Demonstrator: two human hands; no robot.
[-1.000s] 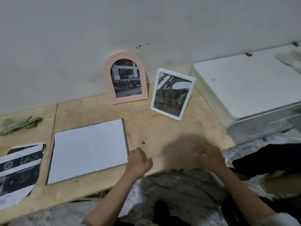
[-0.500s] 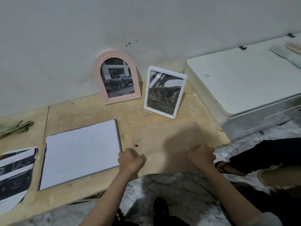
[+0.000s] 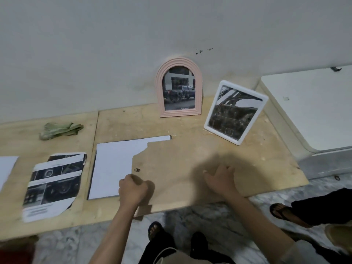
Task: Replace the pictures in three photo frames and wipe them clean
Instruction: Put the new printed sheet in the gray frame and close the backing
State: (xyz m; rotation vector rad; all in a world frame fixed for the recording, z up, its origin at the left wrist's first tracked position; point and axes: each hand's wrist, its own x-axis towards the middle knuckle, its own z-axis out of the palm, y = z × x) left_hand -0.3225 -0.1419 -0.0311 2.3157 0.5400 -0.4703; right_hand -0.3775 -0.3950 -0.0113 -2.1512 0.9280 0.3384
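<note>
Both hands press on a brown backing board (image 3: 190,168): left hand (image 3: 132,189) clenched, right hand (image 3: 221,180) flat with fingers released. Slide it slowly, keeping it flat on the surface (image 3: 118,212).

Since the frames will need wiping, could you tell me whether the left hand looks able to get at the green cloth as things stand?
Probably yes. The left hand holds nothing visible, and the green cloth lies uncovered up and to its left, with only flat paper between them.

Camera view swung left, green cloth (image 3: 60,130) and cut printed sheet (image 3: 54,184) now fully inside.
</note>
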